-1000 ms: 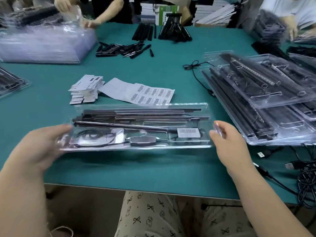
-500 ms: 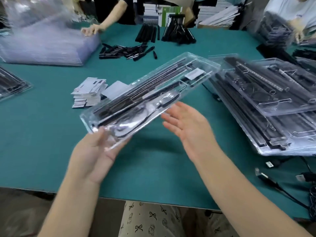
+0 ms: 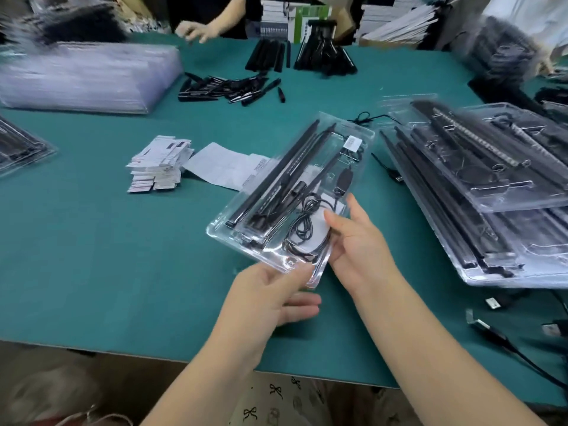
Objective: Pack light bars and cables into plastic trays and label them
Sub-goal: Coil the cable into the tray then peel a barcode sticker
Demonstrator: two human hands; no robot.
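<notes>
Clear plastic tray [image 3: 287,207] held over the green table [image 3: 92,256], near end low, far end angled up and to the right. Inside: long black light bars [image 3: 278,176] along its left side, coiled black cable [image 3: 302,224] at the near end, white barcode label [image 3: 352,143] stuck near the far end. Left hand [image 3: 270,299] gripping the near corner — thumb on top of the rim, fingers curled beneath. Right hand [image 3: 356,244] gripping the near right edge, thumb pressed on the tray's top by the cable, fingers under it. To the right, stack of packed trays [image 3: 479,192], well apart from the held one. Behind it on the table — barcode sheet [image 3: 222,166], pile of small cards [image 3: 158,164]. Farther back, stack of empty clear trays [image 3: 89,76], loose black parts [image 3: 227,89]. Another person's hand [image 3: 198,30] at the far edge, blurred.
</notes>
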